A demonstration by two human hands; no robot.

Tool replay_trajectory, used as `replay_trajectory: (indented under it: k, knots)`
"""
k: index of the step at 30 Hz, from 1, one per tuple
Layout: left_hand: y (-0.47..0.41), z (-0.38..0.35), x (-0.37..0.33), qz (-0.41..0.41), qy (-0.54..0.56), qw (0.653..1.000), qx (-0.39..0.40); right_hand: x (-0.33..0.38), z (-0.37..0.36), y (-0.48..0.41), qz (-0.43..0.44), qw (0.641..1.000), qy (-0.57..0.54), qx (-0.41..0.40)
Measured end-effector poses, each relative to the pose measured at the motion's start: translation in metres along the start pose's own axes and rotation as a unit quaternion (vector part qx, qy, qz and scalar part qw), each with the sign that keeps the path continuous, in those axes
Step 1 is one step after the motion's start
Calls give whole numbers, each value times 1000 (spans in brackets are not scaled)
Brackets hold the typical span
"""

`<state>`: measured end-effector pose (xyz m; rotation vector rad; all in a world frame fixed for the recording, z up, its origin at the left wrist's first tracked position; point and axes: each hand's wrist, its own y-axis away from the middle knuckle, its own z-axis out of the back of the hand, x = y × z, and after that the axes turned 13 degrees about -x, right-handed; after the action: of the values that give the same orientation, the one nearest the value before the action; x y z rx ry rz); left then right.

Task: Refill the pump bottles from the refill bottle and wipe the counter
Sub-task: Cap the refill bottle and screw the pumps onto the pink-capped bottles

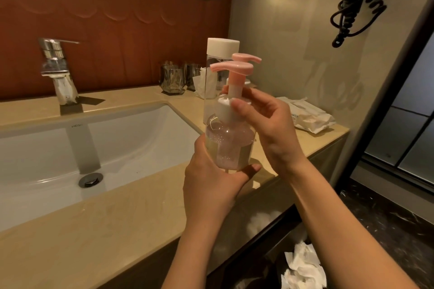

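A clear pump bottle with a pink pump head and white collar is held above the counter's front edge. My left hand grips its lower body from the left. My right hand pinches the white collar at the neck. Behind it stands a tall clear refill bottle with a white cap. The pink head of a second pump bottle shows just behind the first; its body is hidden.
The beige counter holds a white sink with a chrome tap on the left. Glass tumblers stand at the back, a pack of wipes on the right. Crumpled tissues lie below the counter.
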<state>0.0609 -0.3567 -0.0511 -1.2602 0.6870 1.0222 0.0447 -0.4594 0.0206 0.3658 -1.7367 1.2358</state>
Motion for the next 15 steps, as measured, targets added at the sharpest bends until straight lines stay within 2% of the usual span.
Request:
replay_trajectory:
  k: [3, 6, 9, 13, 15]
  knots:
    - [0, 0, 0, 1, 0, 1000, -6, -4, -11, 6, 17, 998, 43, -50]
    - [0, 0, 0, 1, 5, 1000, -2, -1, -15, 6, 25, 995, 69, -66]
    - [0, 1, 1, -6, 5, 1000, 0, 7, -7, -1, 8, 1000, 10, -28]
    - [0, 0, 2, -4, 1, 1000, -1, 8, 1, -10, -46, 994, 58, 77]
    - [0, -1, 2, -2, -1, 1000, 0, 6, 2, -11, -78, 992, 52, 89]
